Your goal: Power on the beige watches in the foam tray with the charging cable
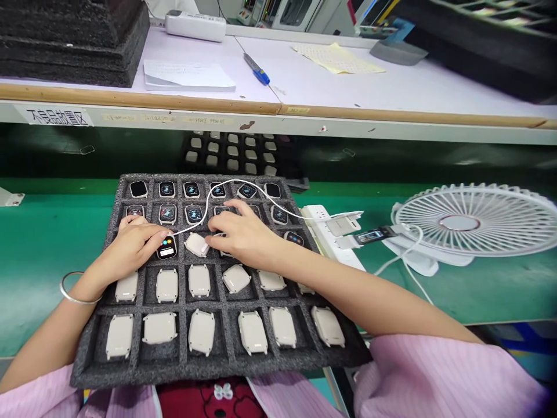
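Observation:
A black foam tray with square compartments lies in front of me, holding smartwatch bodies without straps. My left hand is at its left side, thumb closed on the edge of a smartwatch with a lit screen showing coloured icons. A white charging cable runs from near that thumb in an arc over the tray. My right hand reaches over the middle, fingers curled, with its thumb against a tilted, face-down smartwatch. The compartments beneath the right hand are partly hidden.
Right of the tray are a white power strip with a charger and a white fan. A shelf edge crosses above, bearing a paper pad, a blue pen and black foam. Another tray sits behind.

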Tool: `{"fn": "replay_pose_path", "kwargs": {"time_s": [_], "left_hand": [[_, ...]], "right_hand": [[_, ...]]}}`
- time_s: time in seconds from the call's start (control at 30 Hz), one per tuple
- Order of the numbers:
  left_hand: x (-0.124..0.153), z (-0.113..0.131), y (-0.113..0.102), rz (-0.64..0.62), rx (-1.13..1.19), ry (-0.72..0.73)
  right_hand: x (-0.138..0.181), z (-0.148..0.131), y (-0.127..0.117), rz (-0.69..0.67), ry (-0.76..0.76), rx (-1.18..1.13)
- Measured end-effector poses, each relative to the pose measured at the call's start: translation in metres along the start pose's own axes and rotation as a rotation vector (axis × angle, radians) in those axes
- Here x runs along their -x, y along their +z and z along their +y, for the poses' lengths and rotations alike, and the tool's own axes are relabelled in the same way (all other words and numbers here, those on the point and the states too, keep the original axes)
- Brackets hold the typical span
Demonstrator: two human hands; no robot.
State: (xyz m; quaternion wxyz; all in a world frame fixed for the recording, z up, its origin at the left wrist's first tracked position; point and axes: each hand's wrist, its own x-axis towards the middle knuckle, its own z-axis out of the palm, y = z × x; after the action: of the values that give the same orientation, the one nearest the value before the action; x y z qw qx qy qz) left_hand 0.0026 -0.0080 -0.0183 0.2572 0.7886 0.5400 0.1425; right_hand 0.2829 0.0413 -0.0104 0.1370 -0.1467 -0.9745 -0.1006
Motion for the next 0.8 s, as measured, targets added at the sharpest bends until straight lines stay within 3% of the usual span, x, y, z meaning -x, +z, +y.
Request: {"fn": "replay_pose_path", "kwargs": {"time_s": [0.13,0.33,0.43,0.7,0.8], "left_hand": [[0.001,0.000,-0.001,-0.021,0.009,0.014],[0.001,0.002,-0.001,-0.017,0.004,0.014],[0.001,0.003,0.000,0.002,0.006,0.010],[-0.002,0.004,-0.007,-0.035,0.003,-0.020],[-0.005,0.005,-0.010,0.033,0.002,-0.054]], "right_hand": [[-0.003,-0.004,0.002,-0.071,-0.034,-0.095],[-0.009,-0.009,-0.008,-0.173,0.459,-0.536],[-0.015,-0.008,-0.007,-0.271,0.586,-0.512],[-0.032,-0.015,-0.010,-0.468,0.540,-0.322],[-0.035,-0.020,-0.012,-0.470,0.552,-0.281]]}}
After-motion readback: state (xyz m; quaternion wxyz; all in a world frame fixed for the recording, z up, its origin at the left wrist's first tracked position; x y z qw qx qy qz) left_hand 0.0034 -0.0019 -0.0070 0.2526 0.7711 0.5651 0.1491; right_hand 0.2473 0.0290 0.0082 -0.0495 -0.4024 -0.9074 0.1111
